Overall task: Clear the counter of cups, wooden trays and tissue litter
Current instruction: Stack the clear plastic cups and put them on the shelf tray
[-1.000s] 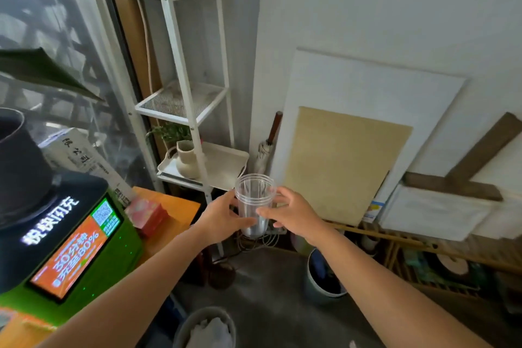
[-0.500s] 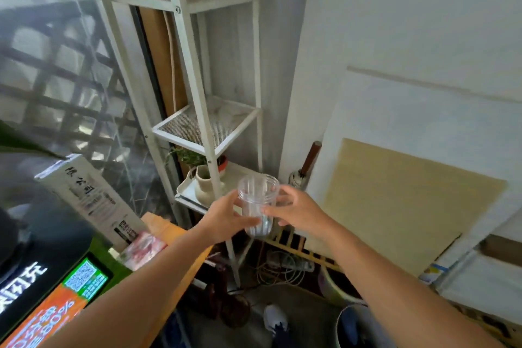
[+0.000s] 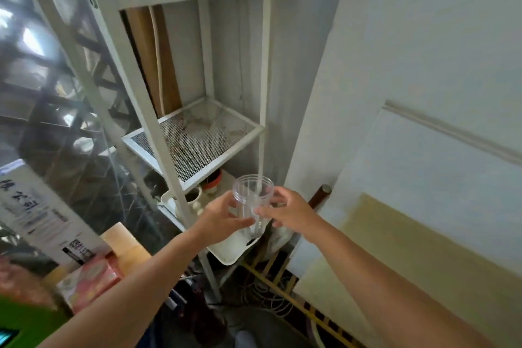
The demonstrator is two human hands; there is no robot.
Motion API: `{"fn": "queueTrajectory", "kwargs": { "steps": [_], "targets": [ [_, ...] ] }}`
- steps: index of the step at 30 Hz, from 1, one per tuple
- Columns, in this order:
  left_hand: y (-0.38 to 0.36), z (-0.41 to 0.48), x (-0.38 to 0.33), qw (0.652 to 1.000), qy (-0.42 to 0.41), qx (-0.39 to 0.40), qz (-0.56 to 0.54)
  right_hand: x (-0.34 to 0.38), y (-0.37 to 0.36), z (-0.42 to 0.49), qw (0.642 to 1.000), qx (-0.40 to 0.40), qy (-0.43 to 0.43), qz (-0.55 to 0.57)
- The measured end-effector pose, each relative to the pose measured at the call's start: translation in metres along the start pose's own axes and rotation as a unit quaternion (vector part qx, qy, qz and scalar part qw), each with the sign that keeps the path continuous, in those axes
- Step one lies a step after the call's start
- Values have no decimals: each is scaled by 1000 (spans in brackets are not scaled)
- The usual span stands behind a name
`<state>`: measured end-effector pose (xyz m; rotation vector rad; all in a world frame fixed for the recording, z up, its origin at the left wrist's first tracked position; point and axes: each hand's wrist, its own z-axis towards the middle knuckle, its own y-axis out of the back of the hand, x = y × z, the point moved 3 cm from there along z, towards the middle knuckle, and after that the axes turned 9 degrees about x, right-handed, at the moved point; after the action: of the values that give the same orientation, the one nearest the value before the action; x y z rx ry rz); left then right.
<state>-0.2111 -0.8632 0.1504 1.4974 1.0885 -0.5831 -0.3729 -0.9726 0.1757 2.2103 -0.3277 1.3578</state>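
A clear plastic cup (image 3: 252, 195) stands upright in the air in front of a white metal shelf unit (image 3: 195, 144). My left hand (image 3: 223, 220) grips it from the left, thumb across its lower wall. My right hand (image 3: 288, 213) holds it from the right, fingers curled round its side. The cup looks empty. It hangs just below and to the right of the mesh shelf, over a white tray (image 3: 234, 248) on the lower shelf.
A small pale jug (image 3: 192, 200) and a red-lidded pot (image 3: 212, 183) stand on the lower shelf. Boards (image 3: 395, 248) lean on the right wall. A white carton (image 3: 42, 215), a pink packet (image 3: 90, 282) and an orange counter corner (image 3: 124, 243) lie at left. Cables litter the floor below.
The view has swung up and closer to the shelf unit. Both hands have carried the cup upward and toward the shelves, with the same two-handed hold.
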Motion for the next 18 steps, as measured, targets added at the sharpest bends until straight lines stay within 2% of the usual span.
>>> {"fn": "queueTrajectory", "kwargs": {
  "steps": [10,18],
  "targets": [
    [-8,25,30,995,84,-51,-7,-26,7,60,996,83,-20,-18],
    [-21,42,52,988,133,-68,-46,-45,3,93,992,114,-29,-38]
  ]
}}
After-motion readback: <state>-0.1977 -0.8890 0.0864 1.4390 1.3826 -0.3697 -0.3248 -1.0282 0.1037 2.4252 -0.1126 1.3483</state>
